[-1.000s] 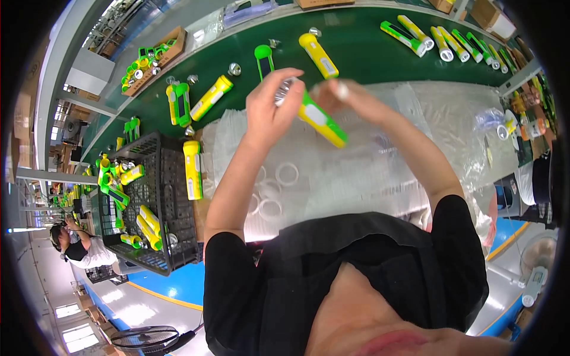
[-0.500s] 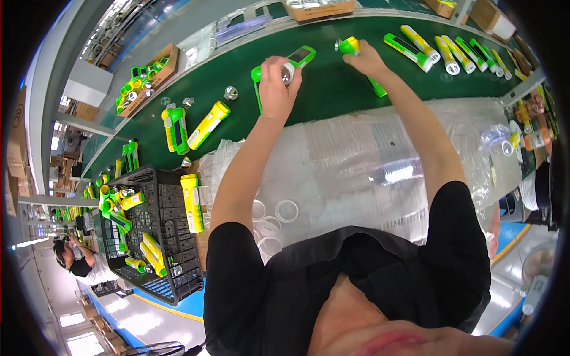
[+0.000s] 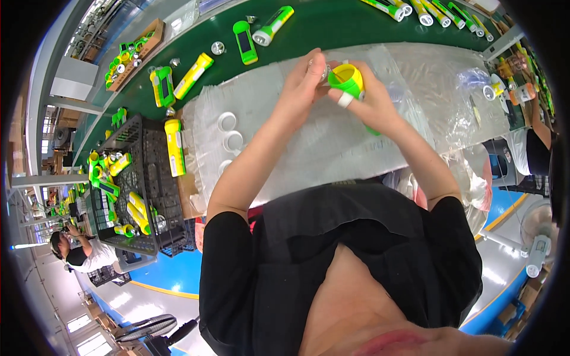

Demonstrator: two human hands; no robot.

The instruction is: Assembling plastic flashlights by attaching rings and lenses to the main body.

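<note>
A green and yellow flashlight is held upright over a sheet of clear plastic film on a green work table, its open yellow-rimmed head turned toward the camera. The body is wrapped by the right hand, whose fingers are curled tight around it so that most of the casing is hidden (a white band is seen on one finger). The rim is met by the left hand, fingertips pinched together on a small shiny part that cannot be made out clearly. White rings are laid on the film to the left; beside them a black crate of flashlights is cut off by the fisheye rim. Finished flashlights are scattered beyond.
</note>
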